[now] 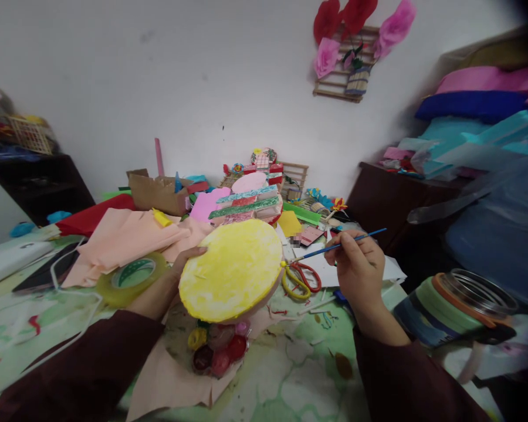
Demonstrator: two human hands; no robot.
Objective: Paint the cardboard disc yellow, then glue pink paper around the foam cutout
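Observation:
An oval disc painted yellow, with paler streaks on its face, is held up above the table. My left hand grips it by its left edge, thumb on the face and the other fingers hidden behind. A thin blue paintbrush is pinched in my right hand. Its yellow-loaded tip is at the disc's right edge; whether it touches I cannot tell. Below the disc, partly covered by it, sits a palette of round paint wells in yellow, dark red, red and pink.
Scissors with red and yellow handles lie right of the disc. A roll of clear tape and peach paper are at left. An open-topped flask stands at far right. Behind are a cardboard box and painted strips.

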